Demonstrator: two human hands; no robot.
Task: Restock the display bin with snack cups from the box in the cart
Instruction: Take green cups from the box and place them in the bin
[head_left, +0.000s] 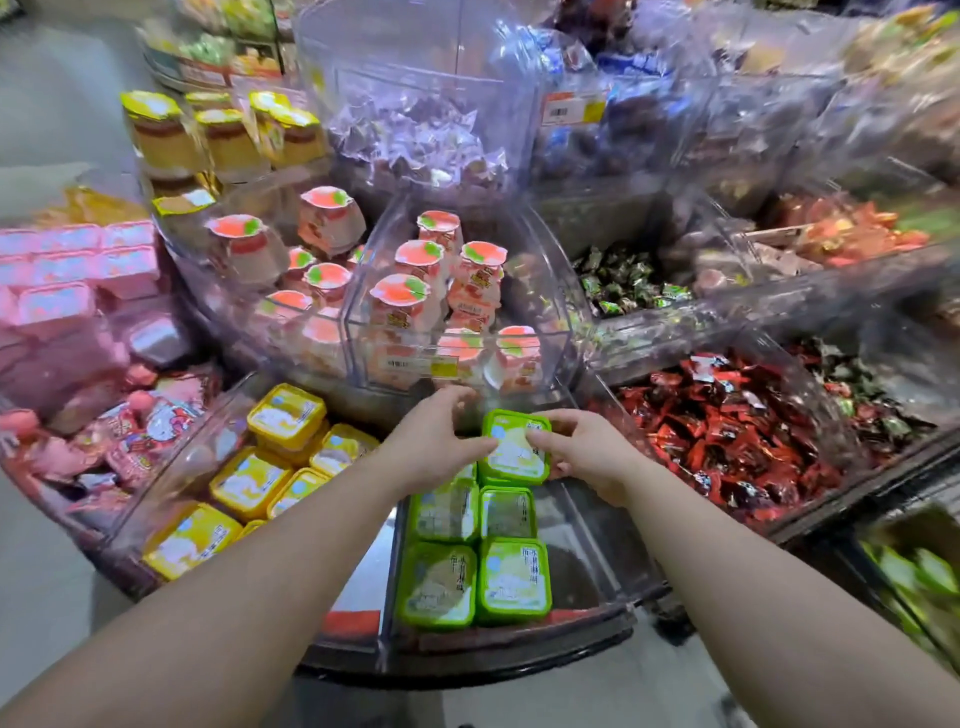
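Observation:
A green square snack cup (515, 448) sits on top of other green cups at the back of a clear display bin (597, 525). My left hand (434, 447) grips its left edge and my right hand (584, 449) grips its right edge. Below it in the bin lie several more green cups in two columns, such as the front right one (514, 581) and the front left one (436, 584). The right part of the bin floor is bare. At the far right edge a blurred box with green packs (919, 582) shows.
Yellow cups (249, 483) fill the bin to the left. A raised clear bin of peach-lidded cups (457, 306) stands just behind my hands. Red wrapped candies (737, 431) lie to the right, pink packs (78, 291) at the left. The floor (47, 571) lies below.

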